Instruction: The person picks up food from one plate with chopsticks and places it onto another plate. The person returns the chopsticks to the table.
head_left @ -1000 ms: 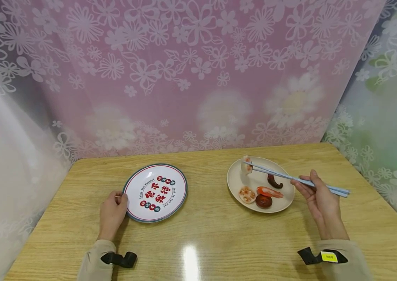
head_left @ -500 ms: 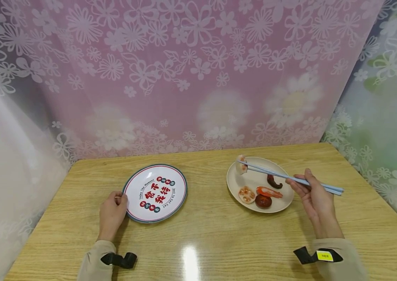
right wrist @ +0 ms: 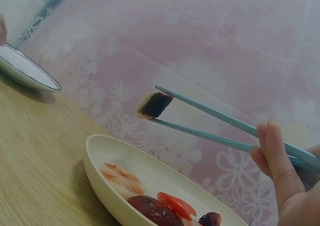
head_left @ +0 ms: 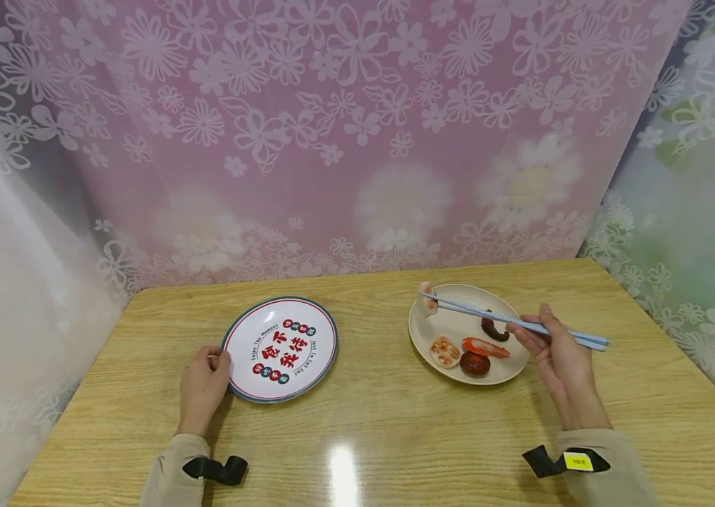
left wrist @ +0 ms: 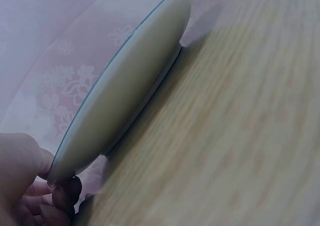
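My left hand [head_left: 202, 387] pinches the near-left rim of a white plate [head_left: 284, 348] with red and blue lettering; in the left wrist view the thumb lies over the rim and curled fingers sit beneath it. Light blue chopsticks [head_left: 590, 341] are held in my right hand [head_left: 569, 370]. Between their tips is a small pale food piece [head_left: 428, 299] with reddish marks, whose other side shows dark in the right wrist view. It hangs over the far-left rim of a beige plate [head_left: 459, 325].
On the beige plate lie a lotus root slice [head_left: 445, 351], a red-orange shrimp [head_left: 485, 347], a brown mushroom cap [head_left: 475, 364] and a dark curled piece [head_left: 495, 329]. Both plates stand on a wooden table [head_left: 364, 401], with a pink flowered curtain [head_left: 332, 176] behind.
My right hand has moved left, carrying the chopsticks and the food piece from above the beige plate toward its far-left rim. The left hand and white plate have stayed put.
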Available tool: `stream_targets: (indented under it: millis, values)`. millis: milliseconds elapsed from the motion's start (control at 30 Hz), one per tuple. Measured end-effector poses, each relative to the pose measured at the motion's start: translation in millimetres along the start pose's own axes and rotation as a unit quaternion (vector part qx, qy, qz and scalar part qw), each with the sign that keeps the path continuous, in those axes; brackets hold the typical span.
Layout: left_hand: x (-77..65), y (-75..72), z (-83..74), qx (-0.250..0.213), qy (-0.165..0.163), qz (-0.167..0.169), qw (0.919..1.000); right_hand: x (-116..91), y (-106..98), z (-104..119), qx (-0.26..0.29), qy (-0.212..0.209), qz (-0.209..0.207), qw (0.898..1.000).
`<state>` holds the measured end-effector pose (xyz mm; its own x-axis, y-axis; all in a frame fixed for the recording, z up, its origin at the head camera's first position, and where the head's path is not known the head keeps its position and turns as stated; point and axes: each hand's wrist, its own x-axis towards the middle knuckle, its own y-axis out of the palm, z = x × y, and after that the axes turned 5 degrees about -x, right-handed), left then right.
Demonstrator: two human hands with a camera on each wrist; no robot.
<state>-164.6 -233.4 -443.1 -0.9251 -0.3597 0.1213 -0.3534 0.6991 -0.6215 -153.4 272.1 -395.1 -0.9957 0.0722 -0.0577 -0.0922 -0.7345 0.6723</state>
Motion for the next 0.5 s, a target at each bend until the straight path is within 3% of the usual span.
stream_targets:
  millis: [500]
  values:
    - [-0.3, 2.6, -0.1, 0.000, -0.006, -0.003, 1.0000, 3, 12, -8, 0.011, 0.017, -0.002, 1.000]
